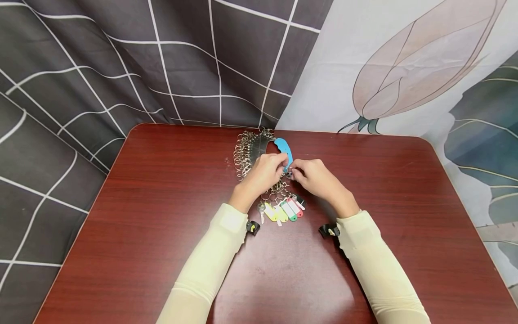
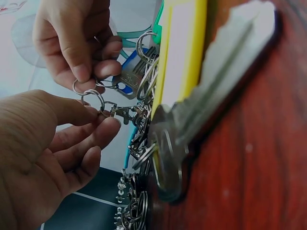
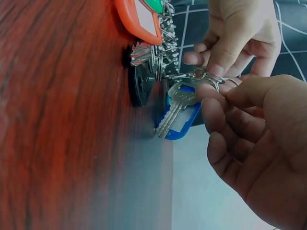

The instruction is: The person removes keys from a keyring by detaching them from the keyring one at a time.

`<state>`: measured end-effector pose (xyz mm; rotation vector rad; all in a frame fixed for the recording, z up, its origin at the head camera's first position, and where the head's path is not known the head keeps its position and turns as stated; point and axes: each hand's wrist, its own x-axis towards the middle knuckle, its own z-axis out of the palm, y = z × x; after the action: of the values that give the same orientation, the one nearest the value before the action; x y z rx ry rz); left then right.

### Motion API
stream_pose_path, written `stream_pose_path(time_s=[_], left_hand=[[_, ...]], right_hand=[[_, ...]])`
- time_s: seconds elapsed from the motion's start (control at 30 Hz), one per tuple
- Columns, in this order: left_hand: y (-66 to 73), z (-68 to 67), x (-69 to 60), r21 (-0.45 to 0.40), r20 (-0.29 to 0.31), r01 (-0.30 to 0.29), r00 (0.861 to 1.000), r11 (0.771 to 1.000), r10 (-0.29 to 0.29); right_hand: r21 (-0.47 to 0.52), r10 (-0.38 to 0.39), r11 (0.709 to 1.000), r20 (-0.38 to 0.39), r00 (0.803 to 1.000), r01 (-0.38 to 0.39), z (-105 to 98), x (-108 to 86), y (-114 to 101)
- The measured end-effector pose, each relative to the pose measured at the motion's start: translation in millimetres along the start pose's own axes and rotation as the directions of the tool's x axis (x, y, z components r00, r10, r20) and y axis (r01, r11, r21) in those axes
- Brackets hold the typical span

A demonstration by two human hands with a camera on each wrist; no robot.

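My left hand (image 1: 263, 173) pinches a small metal ring (image 2: 100, 98) between thumb and fingertips; the ring joins a metal clip (image 2: 123, 113). Close beside it, my right hand (image 1: 317, 177) pinches a key ring (image 2: 76, 87). From that ring hang a silver key (image 3: 178, 108) and a blue key tag (image 3: 195, 115). The two rings are touching or nearly so; whether they are linked I cannot tell. Beneath the hands lies a large round key holder with a blue handle (image 1: 284, 147) and many clips and rings (image 1: 241, 155) around its edge.
Toward the near side of the holder lie yellow (image 1: 270, 212), green (image 1: 289, 210) and red (image 1: 300, 212) key tags with loose-hanging keys (image 1: 261, 212). All rest on a reddish-brown table (image 1: 162, 202). Behind its far edge hang a dark checked curtain (image 1: 182, 67) and a pale patterned cloth (image 1: 332, 81).
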<state>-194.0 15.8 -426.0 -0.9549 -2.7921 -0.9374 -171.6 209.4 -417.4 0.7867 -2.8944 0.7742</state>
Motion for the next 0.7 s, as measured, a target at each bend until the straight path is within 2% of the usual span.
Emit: stream_pose_path(time_s=[0.23,0.4,0.7], left_hand=[[-0.2,2.3,0.3,-0.017,0.004,-0.004,1.0,1.0,0.004],[0.3,3.7,0.2,-0.01,-0.02,0.0,1.0,1.0,0.0],[4.1,4.8,0.4,-0.002,-0.054,0.074,0.996,0.997,-0.074]], right_hand=[[0.004,0.006,1.0,-0.021,1.0,-0.006,-1.6,-0.2,-0.1],[0.003,-0.003,1.0,-0.035,0.999,0.003,-1.7,-0.2,-0.4],[0.021,0.01,1.0,-0.025,1.0,-0.009,-0.8,0.2,-2.2]])
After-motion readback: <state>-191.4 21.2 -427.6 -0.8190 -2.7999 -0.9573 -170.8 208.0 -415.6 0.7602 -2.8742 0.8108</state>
